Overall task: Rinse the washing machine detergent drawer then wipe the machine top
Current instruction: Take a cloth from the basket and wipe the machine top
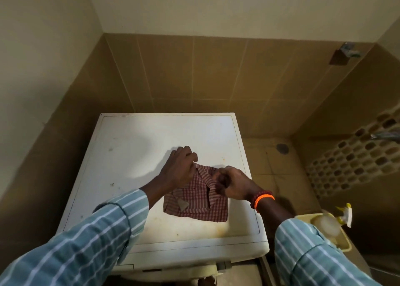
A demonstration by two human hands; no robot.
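Note:
A white washing machine top (pixel 134 156), marked with small stains, fills the middle of the view. On its right half lies a red-and-white checked cloth (pixel 199 201), partly folded. My left hand (pixel 179 169) pinches the cloth's far left corner. My right hand (pixel 233 185) grips a folded edge at the cloth's far right; an orange band and dark beads circle that wrist. The detergent drawer is not visible.
Brown tiled walls close in behind and on both sides of the machine. To the right, low down, a yellowish tub (pixel 337 240) holds a round pale object and a spray bottle (pixel 345 215). A floor drain (pixel 282 148) and a tap (pixel 383 135) sit at the right.

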